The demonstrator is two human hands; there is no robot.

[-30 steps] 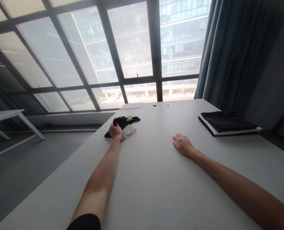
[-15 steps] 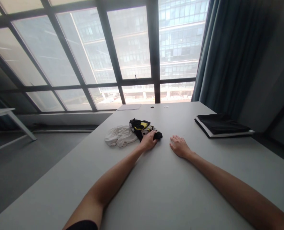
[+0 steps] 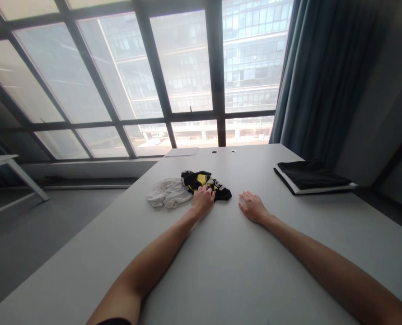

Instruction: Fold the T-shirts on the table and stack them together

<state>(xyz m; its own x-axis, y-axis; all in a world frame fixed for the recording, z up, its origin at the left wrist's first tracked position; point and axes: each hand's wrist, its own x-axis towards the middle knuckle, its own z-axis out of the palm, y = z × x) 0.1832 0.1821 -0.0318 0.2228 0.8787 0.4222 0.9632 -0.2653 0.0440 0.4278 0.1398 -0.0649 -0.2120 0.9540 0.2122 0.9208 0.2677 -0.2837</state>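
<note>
A crumpled black garment (image 3: 224, 193) with yellow and grey-white print lies mid-table, its kind unclear in the folds. My left hand (image 3: 203, 198) is on its near edge, fingers curled into the cloth; the fingertips are partly lost among the folds. Just left of it, a bunched white cloth (image 3: 169, 193) touches the black one. To the right of the garment and apart from it, my right hand (image 3: 253, 206) rests palm down on the table with fingers stretched out, holding nothing.
The white table (image 3: 208, 266) reaches toward the windows. At its right lies a folded stack of black and white cloth (image 3: 314, 176). A flat white sheet (image 3: 181, 152) and two small round fittings are near the far edge. Another white table (image 3: 4, 160) stands at far left.
My left hand has shifted slightly left along the black garment, off its right end, which now lies more spread out. My right hand stays in place on the table.
</note>
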